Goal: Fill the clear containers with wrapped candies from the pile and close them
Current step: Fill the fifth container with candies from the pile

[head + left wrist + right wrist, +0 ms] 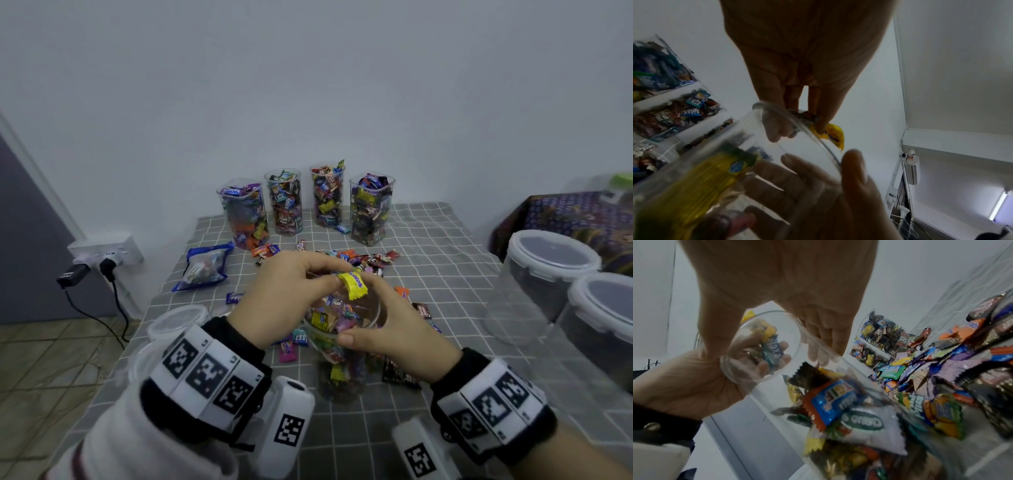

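A person's left hand (274,298) is pinching a small bunch of wrapped candies, a yellow candy (353,283) outermost, right above the open mouth of a clear container (342,342) that is standing upright on the grey checked tablecloth (445,246). The right hand (394,329) is curling around the container's rim and upper wall from the near right side, thumb on the near edge, steadying it. The left wrist view is showing the yellow candy's tail hanging just outside the rim (818,138), so the bunch is sitting slightly off the opening's centre rather than squarely over it; the drop appears to call for a short shift inward before the fingers loosen. The container is looking roughly two-thirds full, its long axis vertical, its mouth facing straight up at the candies. The pile (363,262) is lying just beyond both hands, nearer the left hand's reach. Four filled containers (308,205) are standing uncovered in a row at the back, and round lids (178,320) are waiting at the table's left edge, with two large lidded tubs (548,270) at the right.
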`<state>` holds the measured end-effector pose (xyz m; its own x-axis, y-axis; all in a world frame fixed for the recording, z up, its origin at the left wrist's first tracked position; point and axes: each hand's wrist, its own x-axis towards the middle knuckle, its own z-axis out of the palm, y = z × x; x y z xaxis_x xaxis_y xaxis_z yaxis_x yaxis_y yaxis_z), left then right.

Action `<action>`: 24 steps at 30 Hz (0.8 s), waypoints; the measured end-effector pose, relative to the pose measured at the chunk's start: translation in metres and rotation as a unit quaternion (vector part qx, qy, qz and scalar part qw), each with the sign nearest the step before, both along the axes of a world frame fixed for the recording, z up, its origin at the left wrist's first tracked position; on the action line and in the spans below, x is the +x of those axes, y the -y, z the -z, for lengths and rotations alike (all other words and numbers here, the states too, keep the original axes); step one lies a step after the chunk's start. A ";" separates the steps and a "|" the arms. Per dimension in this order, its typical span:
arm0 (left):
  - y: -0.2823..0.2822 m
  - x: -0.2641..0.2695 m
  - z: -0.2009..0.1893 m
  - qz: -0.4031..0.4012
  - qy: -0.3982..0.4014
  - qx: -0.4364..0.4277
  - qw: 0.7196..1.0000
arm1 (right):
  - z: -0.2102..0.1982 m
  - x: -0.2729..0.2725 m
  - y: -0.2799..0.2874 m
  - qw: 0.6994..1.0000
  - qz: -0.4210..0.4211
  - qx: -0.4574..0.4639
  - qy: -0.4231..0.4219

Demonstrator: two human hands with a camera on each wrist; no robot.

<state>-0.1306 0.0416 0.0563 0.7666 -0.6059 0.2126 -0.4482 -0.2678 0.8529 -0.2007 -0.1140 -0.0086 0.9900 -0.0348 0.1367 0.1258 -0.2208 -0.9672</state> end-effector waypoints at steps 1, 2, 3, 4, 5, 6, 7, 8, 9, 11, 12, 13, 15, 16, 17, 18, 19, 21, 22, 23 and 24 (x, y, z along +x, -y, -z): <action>0.001 0.000 0.000 0.004 -0.001 -0.002 1.000 | -0.001 0.000 0.000 1.000 0.000 0.002 0.001; 0.002 -0.001 0.000 0.012 -0.006 -0.006 1.000 | -0.001 -0.001 0.000 1.000 0.001 0.000 0.001; 0.002 -0.002 0.000 0.022 -0.014 -0.010 1.000 | -0.002 -0.001 0.001 1.000 0.003 -0.006 0.001; 0.003 -0.003 -0.001 0.030 -0.021 -0.012 0.999 | -0.003 -0.001 0.000 1.000 0.006 -0.011 0.001; 0.003 -0.004 -0.001 0.034 -0.026 -0.013 0.999 | -0.003 -0.001 0.000 1.000 0.006 -0.012 0.002; 0.003 -0.004 -0.001 0.035 -0.028 -0.015 0.999 | -0.004 -0.002 0.000 1.000 0.003 -0.008 0.002; 0.003 -0.004 0.000 0.034 -0.027 -0.018 0.999 | -0.004 -0.002 0.000 1.000 -0.001 -0.004 0.001; 0.003 -0.004 0.000 0.033 -0.026 -0.022 0.999 | -0.004 -0.002 0.000 1.000 -0.002 -0.004 0.000; 0.003 -0.004 0.000 0.032 -0.027 -0.027 0.999 | -0.004 -0.002 0.000 1.000 -0.002 -0.008 0.001; 0.002 -0.005 0.000 0.032 -0.026 -0.030 0.999 | -0.003 -0.001 -0.001 1.000 -0.002 -0.009 0.004; 0.002 -0.006 -0.001 0.032 -0.026 -0.031 0.999 | -0.003 -0.001 -0.001 1.000 -0.002 -0.006 0.005; 0.002 -0.007 -0.002 0.031 -0.026 -0.033 0.999 | -0.001 0.000 -0.001 1.000 -0.001 -0.004 0.006; 0.001 -0.007 -0.003 0.022 -0.024 -0.044 0.999 | 0.000 0.000 0.000 1.000 0.004 -0.008 0.004; 0.000 -0.006 -0.004 0.013 -0.022 -0.052 0.998 | 0.001 0.000 0.000 1.000 0.007 -0.009 0.002; -0.001 -0.006 -0.004 0.005 -0.021 -0.064 0.998 | 0.001 0.001 0.000 1.000 0.010 -0.010 -0.002; -0.002 -0.005 -0.004 -0.004 -0.019 -0.077 0.997 | 0.001 0.001 0.001 1.000 0.014 -0.011 -0.006; -0.004 -0.004 -0.004 -0.014 -0.019 -0.090 0.996 | 0.001 0.001 0.000 1.000 0.017 -0.013 -0.010; -0.007 0.000 -0.004 -0.043 -0.020 -0.113 0.993 | 0.000 0.001 0.000 0.999 0.018 -0.024 -0.017; -0.010 0.002 -0.002 -0.059 -0.021 -0.118 0.991 | -0.001 0.001 0.000 0.999 0.016 -0.031 -0.022; -0.012 0.007 0.000 -0.074 -0.022 -0.116 0.990 | -0.002 0.000 0.002 0.999 0.008 -0.038 -0.029; -0.014 0.011 0.004 -0.085 -0.025 -0.106 0.990 | -0.004 -0.001 0.003 0.998 -0.005 -0.051 -0.040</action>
<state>-0.1195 0.0557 0.0526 0.8666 -0.4125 0.2806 -0.3681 -0.1488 0.9178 -0.2014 -0.1173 -0.0042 0.9980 -0.0157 0.0605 0.0524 -0.3179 -0.9467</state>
